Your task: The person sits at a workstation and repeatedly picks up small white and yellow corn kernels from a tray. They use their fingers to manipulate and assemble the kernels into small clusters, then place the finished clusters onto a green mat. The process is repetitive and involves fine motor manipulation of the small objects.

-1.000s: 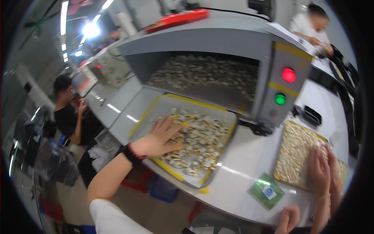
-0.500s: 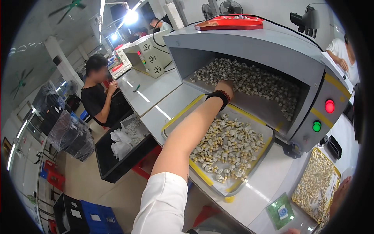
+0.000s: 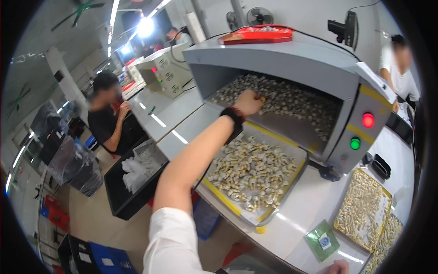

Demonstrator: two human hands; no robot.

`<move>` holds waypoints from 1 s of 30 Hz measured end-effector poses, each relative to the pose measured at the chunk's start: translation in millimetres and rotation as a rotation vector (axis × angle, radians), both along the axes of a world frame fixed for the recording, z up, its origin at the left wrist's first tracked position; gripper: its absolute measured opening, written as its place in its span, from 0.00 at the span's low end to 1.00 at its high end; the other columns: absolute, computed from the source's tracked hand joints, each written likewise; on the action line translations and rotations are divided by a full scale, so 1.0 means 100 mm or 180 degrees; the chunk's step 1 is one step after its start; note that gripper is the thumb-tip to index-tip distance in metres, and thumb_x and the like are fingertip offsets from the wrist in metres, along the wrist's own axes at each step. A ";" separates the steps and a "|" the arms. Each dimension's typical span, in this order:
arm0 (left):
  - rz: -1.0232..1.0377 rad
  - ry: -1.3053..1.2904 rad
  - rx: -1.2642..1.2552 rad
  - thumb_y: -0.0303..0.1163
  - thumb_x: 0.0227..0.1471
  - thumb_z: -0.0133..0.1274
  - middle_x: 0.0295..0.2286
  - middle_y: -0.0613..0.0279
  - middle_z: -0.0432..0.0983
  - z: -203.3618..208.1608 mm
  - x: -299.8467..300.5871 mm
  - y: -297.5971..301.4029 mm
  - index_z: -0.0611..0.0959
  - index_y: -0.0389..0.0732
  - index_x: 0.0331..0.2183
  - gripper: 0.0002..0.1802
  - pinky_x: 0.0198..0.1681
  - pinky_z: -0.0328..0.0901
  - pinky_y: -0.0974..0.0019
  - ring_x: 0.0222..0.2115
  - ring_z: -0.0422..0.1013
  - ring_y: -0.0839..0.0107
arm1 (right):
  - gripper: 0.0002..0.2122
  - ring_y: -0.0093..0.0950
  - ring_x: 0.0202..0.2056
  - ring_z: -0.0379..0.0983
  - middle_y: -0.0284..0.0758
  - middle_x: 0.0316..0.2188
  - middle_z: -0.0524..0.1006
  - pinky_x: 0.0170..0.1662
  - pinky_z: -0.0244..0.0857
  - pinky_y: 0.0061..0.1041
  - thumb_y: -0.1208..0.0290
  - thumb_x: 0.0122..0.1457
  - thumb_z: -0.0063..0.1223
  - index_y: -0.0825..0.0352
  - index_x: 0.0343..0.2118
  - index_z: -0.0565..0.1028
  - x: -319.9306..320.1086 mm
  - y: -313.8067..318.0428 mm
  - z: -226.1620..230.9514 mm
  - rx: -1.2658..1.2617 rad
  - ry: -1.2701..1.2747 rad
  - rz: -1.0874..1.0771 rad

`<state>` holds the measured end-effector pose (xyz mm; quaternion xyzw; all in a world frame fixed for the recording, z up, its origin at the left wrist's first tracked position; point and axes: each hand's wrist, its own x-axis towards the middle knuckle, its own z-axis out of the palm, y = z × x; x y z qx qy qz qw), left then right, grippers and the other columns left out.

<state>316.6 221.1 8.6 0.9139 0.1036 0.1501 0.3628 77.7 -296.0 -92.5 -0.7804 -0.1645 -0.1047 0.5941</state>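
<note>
My left hand point(image 3: 248, 102), wearing a dark band and red beads at the wrist, reaches into the mouth of a grey box-shaped machine point(image 3: 273, 57). Its fingers are closed, with a small yellowish spot at the tips; what they hold, if anything, is too small to name. Beyond and around it lie many small greyish pieces point(image 3: 296, 98) on the machine's floor. Beneath my forearm, a tray point(image 3: 288, 194) with yellow-taped edges holds many small white-and-yellow pieces point(image 3: 255, 169). Only part of my right hand point(image 3: 340, 266) shows at the lower edge, near a green square packet point(image 3: 322, 240); its grip is hidden.
A red tray point(image 3: 258, 35) sits on top of the machine. Right of it lie a yellow-edged tray of slender pieces point(image 3: 360, 210) and a black holder point(image 3: 381, 166). A black bin point(image 3: 121, 208) stands left of the table. One person sits at left; another is at far right.
My left hand has drawn back from the pile toward the machine's opening and lifted. More of my right hand shows at the lower edge. The whole view has shifted slightly.
</note>
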 end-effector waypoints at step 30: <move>-0.2397 0.0563 -0.4609 0.30 0.47 0.58 0.35 0.64 0.69 -1.04 -2.73 -3.11 0.66 0.43 0.44 0.23 0.41 0.64 0.71 0.37 0.68 0.72 | 0.09 0.35 0.31 0.70 0.36 0.30 0.73 0.33 0.66 0.30 0.67 0.55 0.52 0.67 0.34 0.75 -0.41 0.32 0.51 -0.0094 -0.1644 -0.0214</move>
